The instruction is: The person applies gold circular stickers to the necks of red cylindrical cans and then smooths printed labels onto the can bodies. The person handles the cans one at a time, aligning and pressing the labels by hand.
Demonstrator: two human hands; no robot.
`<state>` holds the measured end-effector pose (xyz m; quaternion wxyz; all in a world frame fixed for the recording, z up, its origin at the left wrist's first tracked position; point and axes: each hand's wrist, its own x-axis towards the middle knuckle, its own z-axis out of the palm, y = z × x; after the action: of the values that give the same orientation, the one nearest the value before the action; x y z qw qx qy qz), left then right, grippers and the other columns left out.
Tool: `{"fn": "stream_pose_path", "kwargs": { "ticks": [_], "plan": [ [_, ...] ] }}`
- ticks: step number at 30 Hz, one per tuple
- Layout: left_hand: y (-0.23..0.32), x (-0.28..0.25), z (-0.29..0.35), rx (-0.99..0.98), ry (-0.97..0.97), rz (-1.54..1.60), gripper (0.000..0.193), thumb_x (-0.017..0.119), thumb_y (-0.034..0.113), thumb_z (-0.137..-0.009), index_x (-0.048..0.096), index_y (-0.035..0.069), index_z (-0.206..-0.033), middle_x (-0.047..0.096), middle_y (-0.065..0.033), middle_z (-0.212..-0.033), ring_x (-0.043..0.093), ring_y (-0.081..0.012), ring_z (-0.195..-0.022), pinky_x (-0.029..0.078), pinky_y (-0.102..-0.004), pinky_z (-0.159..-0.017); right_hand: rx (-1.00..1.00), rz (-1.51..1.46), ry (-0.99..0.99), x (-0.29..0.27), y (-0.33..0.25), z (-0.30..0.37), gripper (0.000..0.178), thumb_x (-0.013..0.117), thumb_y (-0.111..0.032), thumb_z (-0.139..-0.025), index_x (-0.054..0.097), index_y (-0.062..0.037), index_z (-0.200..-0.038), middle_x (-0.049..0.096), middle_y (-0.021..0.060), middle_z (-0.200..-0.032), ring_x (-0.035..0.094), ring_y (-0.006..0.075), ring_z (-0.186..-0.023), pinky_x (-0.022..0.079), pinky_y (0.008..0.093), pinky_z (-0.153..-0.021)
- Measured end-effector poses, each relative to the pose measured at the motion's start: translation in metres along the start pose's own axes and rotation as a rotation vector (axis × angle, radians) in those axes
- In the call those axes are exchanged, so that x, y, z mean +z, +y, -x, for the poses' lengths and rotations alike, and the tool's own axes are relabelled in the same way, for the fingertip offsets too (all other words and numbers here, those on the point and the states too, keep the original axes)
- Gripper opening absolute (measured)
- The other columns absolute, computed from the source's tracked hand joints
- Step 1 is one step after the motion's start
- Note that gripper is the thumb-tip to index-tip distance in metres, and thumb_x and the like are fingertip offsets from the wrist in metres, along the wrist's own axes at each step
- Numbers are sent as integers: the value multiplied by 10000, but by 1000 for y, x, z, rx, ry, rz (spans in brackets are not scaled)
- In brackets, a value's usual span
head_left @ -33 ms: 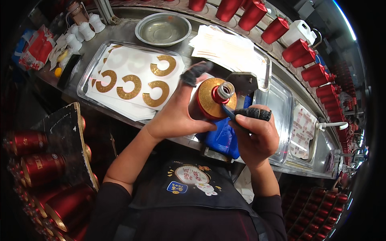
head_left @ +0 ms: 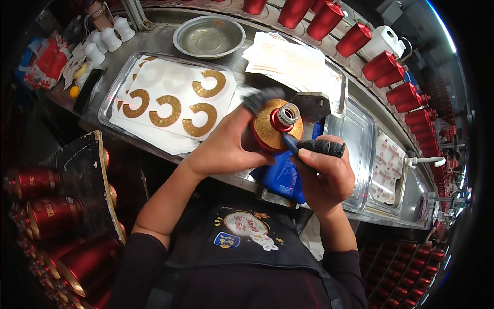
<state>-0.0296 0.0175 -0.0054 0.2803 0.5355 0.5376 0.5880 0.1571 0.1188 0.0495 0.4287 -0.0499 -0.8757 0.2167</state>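
A red bottle with a gold shoulder (head_left: 267, 123) and an uncapped clear neck is tilted in front of me. My left hand (head_left: 226, 141) curls around its left side, thumb below; the black-wrapped fingertip at its top is blurred. My right hand (head_left: 329, 167) is closed on a slim dark blue tool (head_left: 291, 142), whose tip meets the gold ring just below the neck. Black wrapping covers the right index finger. Beneath the bottle is a blue stand (head_left: 284, 177), partly hidden. To the left, gold C-shaped foil labels (head_left: 164, 111) lie on white sheets in a metal tray (head_left: 106, 105).
A metal basin (head_left: 210, 36) of liquid stands behind the tray. Stacked papers (head_left: 288, 56) lie at the back. Red bottles (head_left: 354, 39) line a curved conveyor behind the counter. More bottles (head_left: 54, 216) fill a rack at left. A second metal tray (head_left: 355, 149) sits at right.
My left fingertips have shifted slightly at the bottle's upper side. The tool tip has moved a little left along the gold ring. Bottles on the conveyor have moved slightly right.
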Motion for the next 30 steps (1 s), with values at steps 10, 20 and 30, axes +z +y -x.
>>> {"fn": "stream_pose_path", "kwargs": {
  "ticks": [10,20,30],
  "plan": [
    [-8,42,5,163,373,-327,693,841,170,-701,535,87,-1318,533,-169,-1248,559,-384,-1121,476,-456,-940,-75,-39,70,16,-11,-3,383,769,117,-660,741,-38,-1008,688,104,-894,646,290,-773,545,370,-680],
    [-8,25,2,114,291,-254,1099,959,337,-564,395,84,-1472,389,-236,-1421,392,-430,-1349,342,-484,-1142,-16,-25,60,2,-6,-8,330,791,109,-701,725,-44,-986,678,95,-870,647,277,-782,530,360,-703],
    [-6,20,1,170,246,-368,906,935,253,-589,504,90,-1368,498,-177,-1272,530,-381,-1185,459,-441,-990,-24,-15,-8,9,0,-3,359,876,44,-681,682,-75,-959,674,113,-842,656,248,-788,527,320,-679]
  ]
}}
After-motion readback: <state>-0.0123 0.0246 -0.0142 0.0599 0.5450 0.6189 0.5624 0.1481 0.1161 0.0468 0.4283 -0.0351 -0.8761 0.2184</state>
